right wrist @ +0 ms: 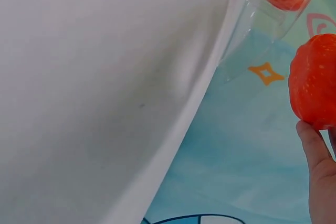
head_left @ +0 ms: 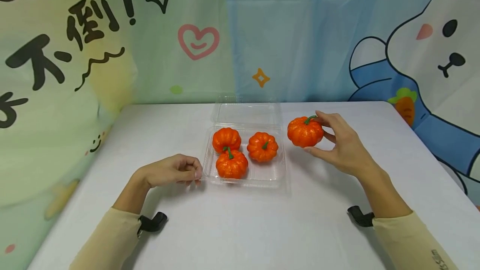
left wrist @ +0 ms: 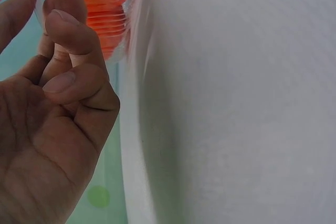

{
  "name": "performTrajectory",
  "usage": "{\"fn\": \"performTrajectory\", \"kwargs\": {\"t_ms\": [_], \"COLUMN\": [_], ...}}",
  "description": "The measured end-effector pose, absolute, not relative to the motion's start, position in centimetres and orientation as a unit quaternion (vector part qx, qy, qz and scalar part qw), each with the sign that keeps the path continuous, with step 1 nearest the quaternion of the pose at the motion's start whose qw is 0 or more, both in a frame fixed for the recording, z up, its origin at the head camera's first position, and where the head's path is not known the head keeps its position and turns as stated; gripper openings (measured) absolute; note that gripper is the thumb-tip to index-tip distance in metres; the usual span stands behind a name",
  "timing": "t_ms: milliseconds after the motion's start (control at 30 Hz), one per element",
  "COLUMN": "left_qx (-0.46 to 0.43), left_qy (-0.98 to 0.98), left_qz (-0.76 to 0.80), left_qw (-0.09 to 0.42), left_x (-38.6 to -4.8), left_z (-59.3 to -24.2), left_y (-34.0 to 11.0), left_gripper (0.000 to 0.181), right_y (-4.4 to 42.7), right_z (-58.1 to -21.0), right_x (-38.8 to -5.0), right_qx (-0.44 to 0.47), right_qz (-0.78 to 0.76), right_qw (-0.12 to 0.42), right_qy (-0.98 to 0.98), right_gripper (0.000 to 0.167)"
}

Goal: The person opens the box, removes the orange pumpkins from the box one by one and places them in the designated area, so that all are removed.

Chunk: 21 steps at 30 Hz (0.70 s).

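Note:
A clear plastic clamshell box point(head_left: 271, 173) lies with its lid folded back, three small orange toy pumpkins inside. Two of them, a back-left pumpkin point(head_left: 226, 138) and a front-left pumpkin point(head_left: 232, 166), touch or nearly touch; another pumpkin point(head_left: 262, 147) sits at the right. At the box's left front corner, my left hand point(head_left: 168, 173) pinches the rim between thumb and fingertips, other fingers curled in the left wrist view. To the right of the box, my right hand point(head_left: 343, 147) grips a fourth-sized match, an orange pumpkin point(head_left: 304, 132) with a green stem, raised off the table.
A white-covered table point(head_left: 240, 228) carries the box near its far edge. The transparent lid point(head_left: 247, 113) leans back toward a printed curtain point(head_left: 292, 32) behind the table. Black wrist mounts point(head_left: 153, 222) show at both sleeves.

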<state>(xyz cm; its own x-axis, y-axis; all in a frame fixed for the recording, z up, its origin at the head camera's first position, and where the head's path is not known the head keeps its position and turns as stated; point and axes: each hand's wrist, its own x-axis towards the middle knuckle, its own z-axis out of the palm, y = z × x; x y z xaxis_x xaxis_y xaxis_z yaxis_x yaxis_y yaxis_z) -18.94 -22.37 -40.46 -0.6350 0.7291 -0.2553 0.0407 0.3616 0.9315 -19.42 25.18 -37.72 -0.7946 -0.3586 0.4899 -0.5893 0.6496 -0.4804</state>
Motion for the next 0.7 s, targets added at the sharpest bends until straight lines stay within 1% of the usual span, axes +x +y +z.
{"fn": "performTrajectory", "kwargs": {"t_ms": [200,433,700], "left_qx": [0.256,0.253,0.251], "left_qy": [0.752,0.753,0.749], "left_qz": [0.503,0.503,0.508], "left_qw": [0.342,0.342,0.343], "left_x": [-18.9,-18.8,-18.8], "left_z": [-40.4,-40.4,-40.5], "left_y": [-22.4,-22.4,-22.3], "left_gripper": [0.017,0.017,0.02], "right_y": [26.1,27.2,27.8], "right_z": [-38.5,-38.8,-39.3], "right_x": [-19.5,-19.8,-20.4], "right_qx": [0.247,0.219,0.202], "right_qz": [0.322,0.322,0.321], "right_qw": [0.181,0.159,0.131], "right_qy": [-0.896,-0.907,-0.916], "right_gripper": [0.094,0.092,0.08]}}
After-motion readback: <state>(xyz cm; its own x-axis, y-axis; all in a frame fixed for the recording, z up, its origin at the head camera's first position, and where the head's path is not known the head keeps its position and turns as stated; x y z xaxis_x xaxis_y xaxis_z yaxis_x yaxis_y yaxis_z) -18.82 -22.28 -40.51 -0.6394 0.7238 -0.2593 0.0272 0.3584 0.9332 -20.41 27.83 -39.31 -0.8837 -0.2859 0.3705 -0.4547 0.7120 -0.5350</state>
